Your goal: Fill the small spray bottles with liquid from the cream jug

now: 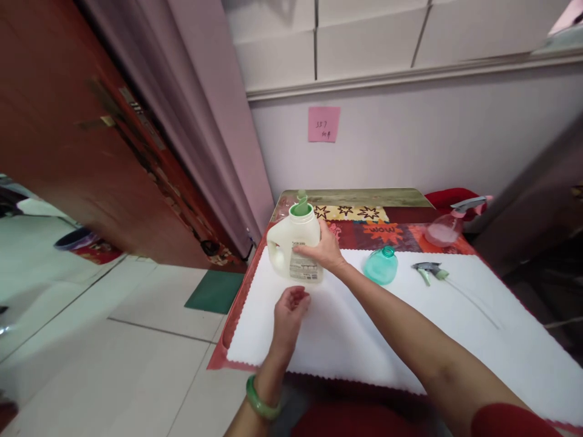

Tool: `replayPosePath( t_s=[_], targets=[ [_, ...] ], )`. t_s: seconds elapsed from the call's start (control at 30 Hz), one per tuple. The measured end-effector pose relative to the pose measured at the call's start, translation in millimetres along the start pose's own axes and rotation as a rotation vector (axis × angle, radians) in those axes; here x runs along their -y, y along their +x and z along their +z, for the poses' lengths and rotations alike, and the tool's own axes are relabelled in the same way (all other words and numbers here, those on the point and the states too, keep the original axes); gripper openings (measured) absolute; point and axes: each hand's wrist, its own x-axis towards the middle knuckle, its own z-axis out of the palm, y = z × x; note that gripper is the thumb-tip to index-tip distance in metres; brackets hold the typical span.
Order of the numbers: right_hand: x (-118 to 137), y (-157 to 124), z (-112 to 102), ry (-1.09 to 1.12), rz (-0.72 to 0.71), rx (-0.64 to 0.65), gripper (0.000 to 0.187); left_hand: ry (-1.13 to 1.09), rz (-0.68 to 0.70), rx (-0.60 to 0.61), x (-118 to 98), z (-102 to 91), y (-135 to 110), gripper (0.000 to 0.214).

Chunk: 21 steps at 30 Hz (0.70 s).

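My right hand (324, 247) is wrapped round the side of a white detergent jug (298, 237), its thumb across the printed label. The jug stands upright at the left of the white cloth, handle to the left, and its green pouring spout (301, 208) shows uncapped. In front of the jug, my left hand (291, 306) is closed with curled fingers; whatever is in it, if anything, is hidden. Right of the jug sits a turquoise bottle (381, 266) without a top. Further right lies a grey-and-green trigger sprayer (435, 271) with its long tube.
A white cloth (346, 328) with a scalloped edge covers most of the red table. A pink-topped spray bottle (446, 227) stands at the back right. Behind the table is a wall with a pink note (323, 124); a brown door (91, 152) is on the left.
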Motion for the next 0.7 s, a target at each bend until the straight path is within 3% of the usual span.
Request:
replayPosePath(
  t_s=[0.17,0.23,0.3,0.4,0.5,0.6,0.7],
  targets=[
    [-8.3,-19.6,-6.0,-0.016,-0.063,-0.005,0.112,0.135,0.064,0.222,-13.2,21.3,-3.8,0.031],
    [-10.0,-41.6,-19.4,-0.019,-0.081,-0.039,0.108,0.187,0.091,0.273,-16.3,29.1,-2.2,0.03],
    [-13.8,-71.4,-45.0,-0.016,-0.15,-0.081,0.092,0.235,0.118,0.308,-18.0,36.4,-1.2,0.029],
    [-25.4,-117.9,-106.8,-0.082,-0.219,-0.145,0.064,0.295,0.155,0.338,-17.9,49.5,-0.2,0.031],
    [-43.2,-148.2,-184.9,-0.197,-0.117,-0.247,0.039,0.318,0.189,0.355,-14.3,69.2,3.7,0.036],
    [-61.3,-158.2,-257.3,-0.355,0.06,-0.372,0.029,0.298,0.234,0.344,-8.3,94.8,10.3,0.05],
    [-73.4,-155.6,-305.9,-0.516,0.209,-0.491,0.03,0.278,0.324,0.312,-1.0,119.6,15.8,0.067]
  ],
)
